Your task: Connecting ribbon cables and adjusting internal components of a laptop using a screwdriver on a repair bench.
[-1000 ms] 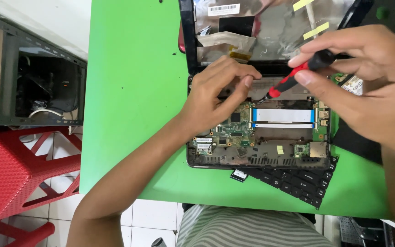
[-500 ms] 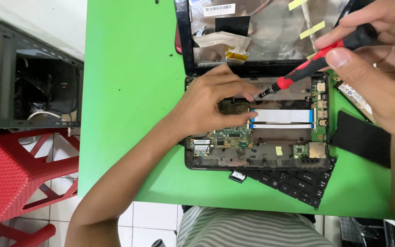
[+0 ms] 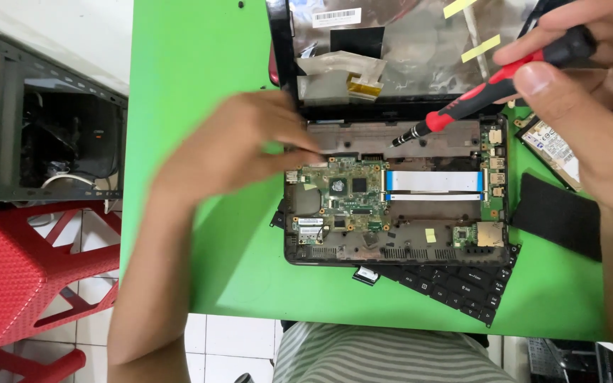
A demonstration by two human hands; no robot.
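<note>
An opened small laptop (image 3: 399,252) lies on a green table (image 3: 200,64), its green circuit board (image 3: 349,195) and white flat cables (image 3: 434,183) bare. My right hand (image 3: 590,106) grips a red-and-black screwdriver (image 3: 491,89); its tip hangs over the laptop's upper middle. My left hand (image 3: 235,152), blurred, hovers at the laptop's upper left corner with fingers pinched together; whether it holds anything is hidden. The screen lid (image 3: 391,42) stands open behind, with foil backing and yellow tape.
A loose black keyboard (image 3: 455,284) juts out under the laptop's front edge. A hard drive (image 3: 551,149) and a black pad (image 3: 558,216) lie at the right. A red plastic stool (image 3: 23,276) and a dark metal case (image 3: 44,135) stand left of the table.
My left hand has drawn away leftward off the circuit board to the laptop's corner. My right hand with the screwdriver has lifted slightly up and right.
</note>
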